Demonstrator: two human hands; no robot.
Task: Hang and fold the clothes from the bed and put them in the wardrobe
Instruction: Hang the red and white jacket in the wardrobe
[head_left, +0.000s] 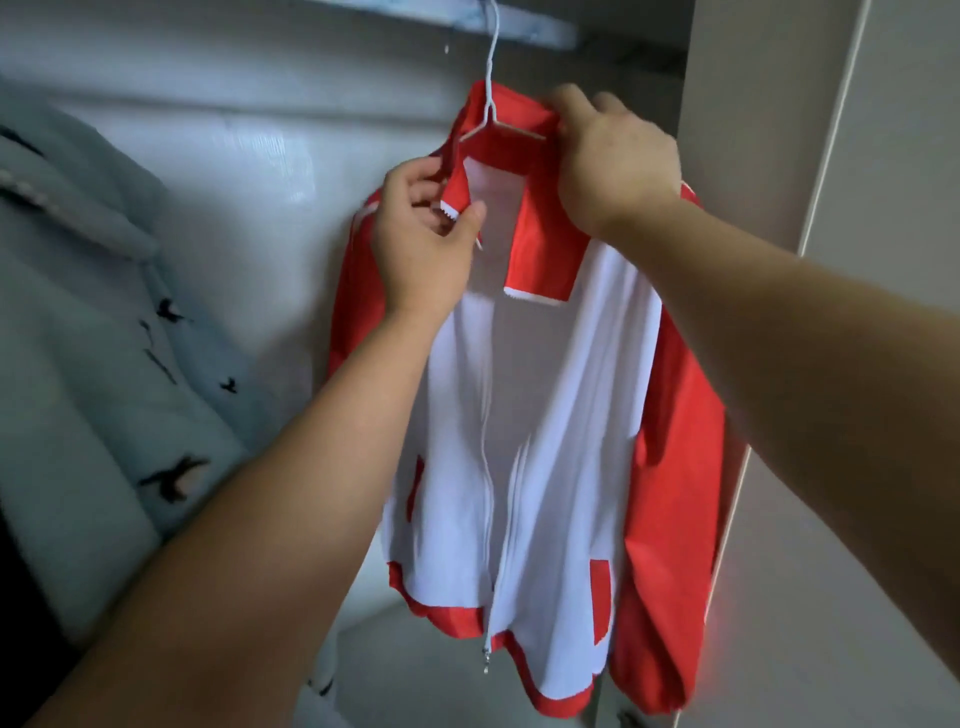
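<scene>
Red & white zip jacket (545, 415) hangs on a thin white wire hanger (491, 111) inside the wardrobe (779, 156), front w/ zip partly open, red sleeves, collar, hem & pocket trims. Left hand (421, 244) pinches the left collar flap btwn thumb & fingers; right hand (613, 156) grips the collar top, fingers curled over it. Pale blue-grey garment (88, 312) w/ black bird prints hangs at left

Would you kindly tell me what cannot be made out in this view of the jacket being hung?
1. Head view, the hanger: its hook top is cut off by the top edge, so its seat on the rail is unseen.
2. One end of the hanger: hidden under the right hand and the collar of the jacket.
3. The grey garment at left: blurred and cut by the left edge.
</scene>
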